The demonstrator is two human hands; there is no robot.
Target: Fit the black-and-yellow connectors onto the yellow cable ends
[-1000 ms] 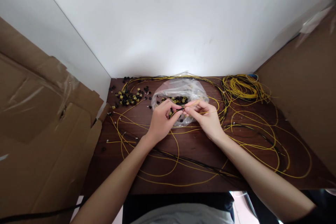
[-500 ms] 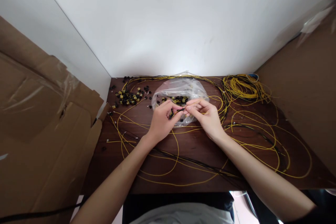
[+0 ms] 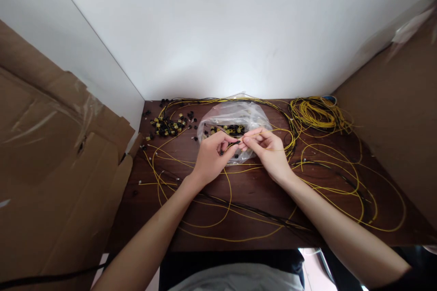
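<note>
My left hand (image 3: 213,152) pinches a small black part (image 3: 234,143) between thumb and forefinger; its exact kind is too small to make out. Fingertip to fingertip with it, my right hand (image 3: 268,148) is closed on a thin yellow wire (image 3: 251,135) near the black part. Both hands hover over the front of a clear plastic bag (image 3: 218,118), which holds several black and yellow small parts (image 3: 227,129). Whether the wire sits inside the black part is hidden by my fingers.
A heap of black and yellow pieces (image 3: 169,125) lies left of the bag. Coiled yellow wire (image 3: 312,113) sits at the back right, beside a tape roll (image 3: 329,99). Loose wires cross the brown table (image 3: 246,191). Cardboard (image 3: 58,159) flanks the left side; a white wall (image 3: 218,32) stands behind.
Both hands stay almost in place, with only slight finger movement at the black part. The wires and the bag look the same.
</note>
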